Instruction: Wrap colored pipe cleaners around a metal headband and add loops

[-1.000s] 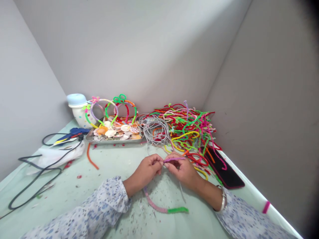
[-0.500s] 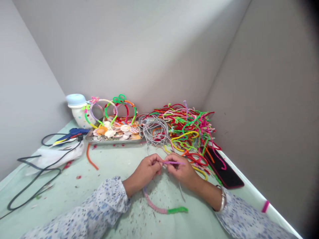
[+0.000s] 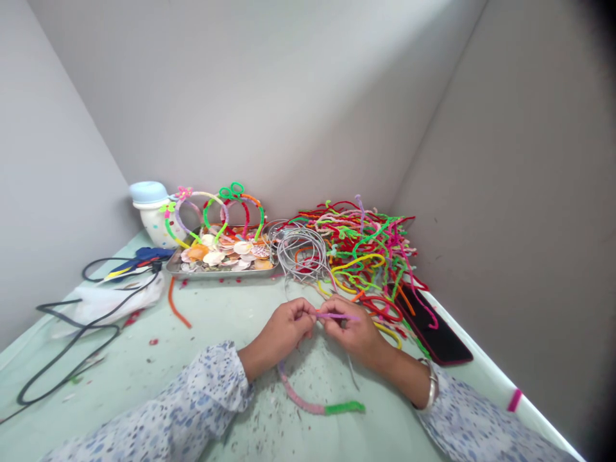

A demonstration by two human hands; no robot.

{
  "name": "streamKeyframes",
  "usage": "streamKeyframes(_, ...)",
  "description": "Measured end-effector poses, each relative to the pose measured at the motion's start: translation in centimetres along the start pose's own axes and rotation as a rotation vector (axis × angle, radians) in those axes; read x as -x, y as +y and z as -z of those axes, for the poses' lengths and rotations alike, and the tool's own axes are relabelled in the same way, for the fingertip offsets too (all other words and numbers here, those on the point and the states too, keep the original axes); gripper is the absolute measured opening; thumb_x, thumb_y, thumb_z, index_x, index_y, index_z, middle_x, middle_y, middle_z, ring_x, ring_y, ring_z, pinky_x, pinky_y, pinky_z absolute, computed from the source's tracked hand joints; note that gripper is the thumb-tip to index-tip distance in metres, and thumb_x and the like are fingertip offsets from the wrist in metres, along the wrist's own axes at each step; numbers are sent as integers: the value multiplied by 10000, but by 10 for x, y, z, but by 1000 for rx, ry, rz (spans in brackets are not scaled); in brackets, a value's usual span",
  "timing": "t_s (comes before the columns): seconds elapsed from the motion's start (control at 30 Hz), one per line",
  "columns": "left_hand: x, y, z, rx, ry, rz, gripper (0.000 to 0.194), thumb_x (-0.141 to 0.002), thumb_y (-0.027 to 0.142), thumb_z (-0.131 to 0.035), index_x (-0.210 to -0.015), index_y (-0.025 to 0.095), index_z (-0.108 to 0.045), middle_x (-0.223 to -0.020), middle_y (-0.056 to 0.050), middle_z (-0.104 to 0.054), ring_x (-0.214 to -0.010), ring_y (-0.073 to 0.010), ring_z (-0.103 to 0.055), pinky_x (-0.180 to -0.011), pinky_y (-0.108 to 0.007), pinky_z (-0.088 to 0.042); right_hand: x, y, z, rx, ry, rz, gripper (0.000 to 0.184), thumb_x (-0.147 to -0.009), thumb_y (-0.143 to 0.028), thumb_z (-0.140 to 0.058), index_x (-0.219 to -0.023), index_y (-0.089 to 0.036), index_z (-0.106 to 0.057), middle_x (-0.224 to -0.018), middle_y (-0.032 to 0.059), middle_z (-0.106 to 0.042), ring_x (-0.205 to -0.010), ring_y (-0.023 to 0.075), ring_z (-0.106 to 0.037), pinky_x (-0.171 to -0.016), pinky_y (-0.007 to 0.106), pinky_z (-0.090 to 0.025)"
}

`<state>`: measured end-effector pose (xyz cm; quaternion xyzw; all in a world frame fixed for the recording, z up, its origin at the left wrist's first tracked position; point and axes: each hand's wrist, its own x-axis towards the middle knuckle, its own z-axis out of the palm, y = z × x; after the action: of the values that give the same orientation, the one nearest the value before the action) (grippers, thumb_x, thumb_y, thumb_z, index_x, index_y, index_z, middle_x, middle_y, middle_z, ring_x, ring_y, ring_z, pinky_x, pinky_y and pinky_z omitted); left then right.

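Close together over the middle of the table, my left hand (image 3: 287, 326) and my right hand (image 3: 352, 328) are both closed, fingertips nearly touching. A purple pipe cleaner (image 3: 339, 316) is pinched in my right fingers, its end lying across them. My left fingers grip a wire wrapped in pipe cleaner; its covered part (image 3: 308, 404) curves out below in lilac, pink and green and rests on the table. Bare grey wire (image 3: 353, 372) shows under my right hand. My fingers hide where the purple piece meets the wire.
Behind my hands lie a coil of grey wire (image 3: 303, 253) and a heap of pipe cleaners (image 3: 370, 237). A metal tray (image 3: 226, 274) holds shells and wrapped headbands. Left are a lidded bottle (image 3: 156, 221) and a black cable (image 3: 67, 340); right, a dark phone (image 3: 440, 337).
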<state>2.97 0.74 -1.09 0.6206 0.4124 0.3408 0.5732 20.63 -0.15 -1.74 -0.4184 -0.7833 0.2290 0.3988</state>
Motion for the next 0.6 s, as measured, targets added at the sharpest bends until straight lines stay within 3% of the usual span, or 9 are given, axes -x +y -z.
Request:
streamKeyframes(0.4,-2,-3,1,-16,14,12,109,-690,150,-465,-759,168,-547,-509,55,-515,-412,-69,-356,-408,-181,-243,0,0,-2,15,-20,-83,127,-806,-126,-528,-871,-191,-617,-781,3,-587,-664,136,-535,-588,232,-401)
streamKeyframes(0.6,1,-3,0,-98,12,-13,121,-716,162,-462,-782,166,-564,-535,47,-529,-450,-80,-393,-453,-187,-281,0,0,-1,34,-22,9,177,-770,-77,-518,-859,-187,-624,-772,1,-589,-703,144,-545,-645,247,-405)
